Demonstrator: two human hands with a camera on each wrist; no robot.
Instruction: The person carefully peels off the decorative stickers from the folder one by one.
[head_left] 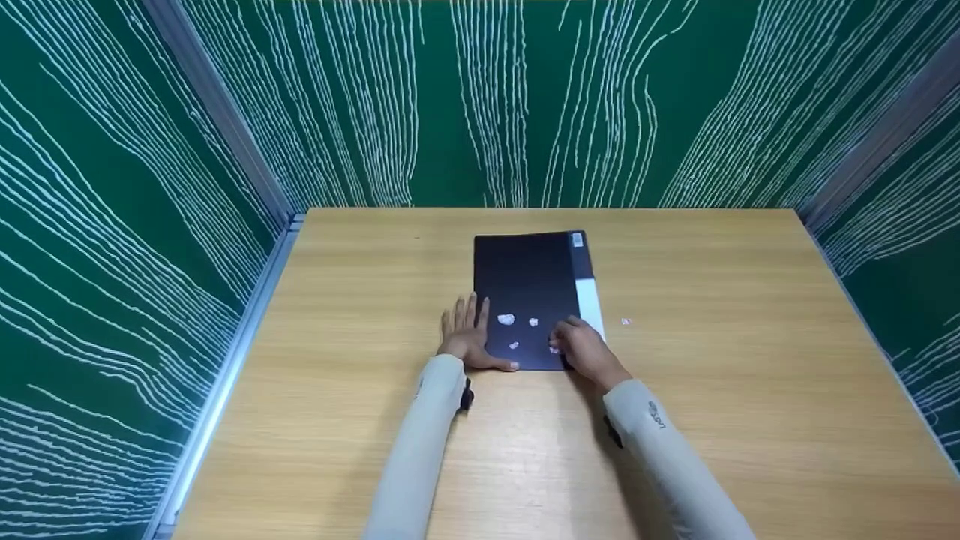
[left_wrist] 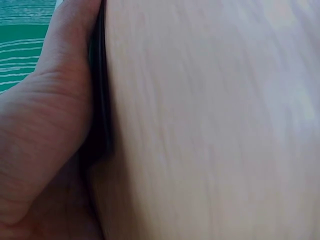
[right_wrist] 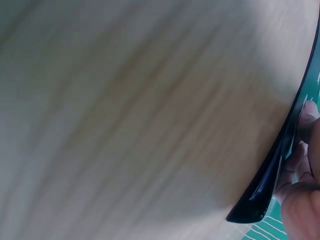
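Note:
A black folder (head_left: 525, 270) lies on the wooden table, with a white strip down its right side. Several small whitish pieces, which look like stickers, are on its lower half; one larger sticker (head_left: 506, 319) is near my left hand (head_left: 469, 343). That hand rests with spread fingers over the folder's lower left edge, thumb along the bottom. My right hand (head_left: 589, 354) is over the lower right part, its fingers curled and their tips at a small white-pink sticker (head_left: 554, 349). In the right wrist view, thumb and fingers come together at the folder (right_wrist: 255, 202); the sticker is hidden there.
Another small white-pink piece (head_left: 626, 321) lies on the table (head_left: 720, 300) to the folder's right. Green panels (head_left: 435, 150) with white wavy lines stand behind the table and at both sides, with metal posts (head_left: 225, 112) at the corners.

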